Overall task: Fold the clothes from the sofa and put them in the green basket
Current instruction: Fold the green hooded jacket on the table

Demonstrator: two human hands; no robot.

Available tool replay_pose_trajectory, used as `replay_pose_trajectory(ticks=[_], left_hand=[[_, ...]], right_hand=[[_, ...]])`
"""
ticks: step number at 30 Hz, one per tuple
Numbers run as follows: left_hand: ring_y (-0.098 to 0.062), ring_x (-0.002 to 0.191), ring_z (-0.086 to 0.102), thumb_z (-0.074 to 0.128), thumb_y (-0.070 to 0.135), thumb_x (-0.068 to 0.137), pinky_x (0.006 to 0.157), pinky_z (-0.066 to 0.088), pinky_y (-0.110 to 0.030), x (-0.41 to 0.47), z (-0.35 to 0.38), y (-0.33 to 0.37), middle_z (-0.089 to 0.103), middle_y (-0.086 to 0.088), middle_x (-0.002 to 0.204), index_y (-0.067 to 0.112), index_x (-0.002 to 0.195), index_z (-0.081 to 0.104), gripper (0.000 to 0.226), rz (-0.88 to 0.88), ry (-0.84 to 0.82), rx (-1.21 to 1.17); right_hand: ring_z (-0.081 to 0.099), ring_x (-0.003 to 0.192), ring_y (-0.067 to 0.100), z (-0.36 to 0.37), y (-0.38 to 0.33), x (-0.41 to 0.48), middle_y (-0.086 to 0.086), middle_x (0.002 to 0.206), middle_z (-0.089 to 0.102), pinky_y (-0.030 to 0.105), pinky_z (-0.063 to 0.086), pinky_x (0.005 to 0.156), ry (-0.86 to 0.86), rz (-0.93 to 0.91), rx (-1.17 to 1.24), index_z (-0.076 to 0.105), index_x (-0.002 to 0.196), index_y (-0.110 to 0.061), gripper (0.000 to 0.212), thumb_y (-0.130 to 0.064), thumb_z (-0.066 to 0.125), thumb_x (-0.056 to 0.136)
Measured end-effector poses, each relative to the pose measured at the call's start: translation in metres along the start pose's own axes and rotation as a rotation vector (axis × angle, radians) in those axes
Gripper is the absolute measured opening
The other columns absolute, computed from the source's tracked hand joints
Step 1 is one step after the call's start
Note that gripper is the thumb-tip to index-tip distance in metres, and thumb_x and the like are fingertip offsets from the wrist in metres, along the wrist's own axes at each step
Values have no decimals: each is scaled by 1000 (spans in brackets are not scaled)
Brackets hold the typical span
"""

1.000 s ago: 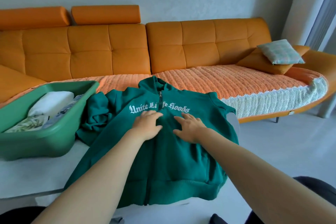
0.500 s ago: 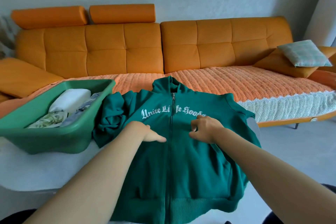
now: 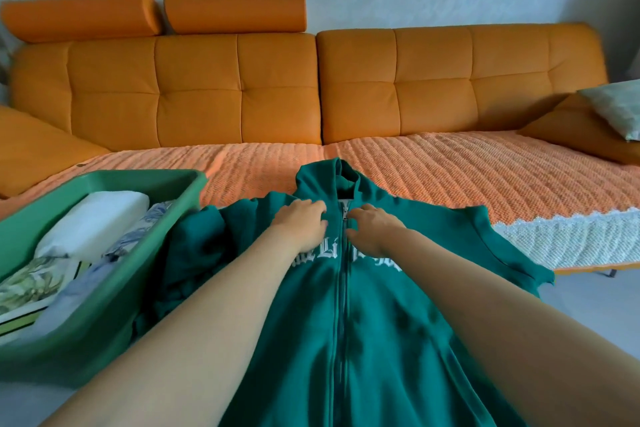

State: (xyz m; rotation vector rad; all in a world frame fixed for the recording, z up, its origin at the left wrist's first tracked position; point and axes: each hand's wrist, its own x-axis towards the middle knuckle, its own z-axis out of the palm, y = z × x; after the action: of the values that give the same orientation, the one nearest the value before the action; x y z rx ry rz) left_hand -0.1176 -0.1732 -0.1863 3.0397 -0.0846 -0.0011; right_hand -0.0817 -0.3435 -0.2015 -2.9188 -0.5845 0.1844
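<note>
A dark green zip hoodie (image 3: 374, 333) with white lettering lies front-up on the table, its collar toward the orange sofa (image 3: 242, 97). My left hand (image 3: 304, 224) and my right hand (image 3: 372, 230) sit on either side of the zipper top, just below the collar. Each hand's fingers are curled onto the fabric edge beside the zip pull. The hoodie's left sleeve is bunched against the green basket (image 3: 86, 333), which stands at the left and holds folded clothes (image 3: 93, 222).
The sofa seat carries an orange knitted cover (image 3: 450, 177) with a white fringe. An orange cushion (image 3: 568, 128) and a pale checked cushion (image 3: 620, 107) lie at the right end. A strip of white table (image 3: 20, 402) shows at bottom left, grey floor at the right.
Both hands slid from the chest lettering up to the zipper top under the collar, and their fingers curled onto the fabric. The view has moved in closer to the hoodie.
</note>
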Motion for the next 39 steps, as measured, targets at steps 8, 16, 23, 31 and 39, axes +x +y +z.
replay_pose_trajectory(ticks=[8,16,23,31,39], left_hand=[[-39,139,33,38,45,104,101,45,-51,126,20,-29,20,-15,160,42,156,11,58,-130,88,-215],[-35,115,57,49,42,100,92,40,-42,194,31,-45,58,-10,131,16,153,25,64,-512,35,-252],[-27,120,56,42,-5,81,102,46,-34,184,15,-45,59,-3,137,24,138,56,65,-380,420,-683],[-12,99,55,41,-10,73,62,37,-9,104,-24,-48,62,7,128,47,102,69,69,-184,419,-897],[-15,65,57,44,7,66,56,40,-25,-18,0,-44,68,1,98,47,79,65,47,-105,-48,-509]], right_hand=[[62,82,23,-4,40,123,9,112,65,29,48,63,262,175,402,62,128,-16,35,-23,43,100],[58,69,18,7,63,199,2,79,58,29,51,59,278,407,667,63,105,-9,24,-32,60,95],[62,58,23,-6,67,185,10,75,67,24,50,42,251,385,827,70,90,-12,17,-3,58,81],[38,37,14,-30,66,87,0,51,49,18,26,36,431,394,1014,58,68,-19,32,4,36,76],[55,82,24,1,56,-31,0,82,57,29,43,68,195,305,386,55,68,-21,19,-10,45,81]])
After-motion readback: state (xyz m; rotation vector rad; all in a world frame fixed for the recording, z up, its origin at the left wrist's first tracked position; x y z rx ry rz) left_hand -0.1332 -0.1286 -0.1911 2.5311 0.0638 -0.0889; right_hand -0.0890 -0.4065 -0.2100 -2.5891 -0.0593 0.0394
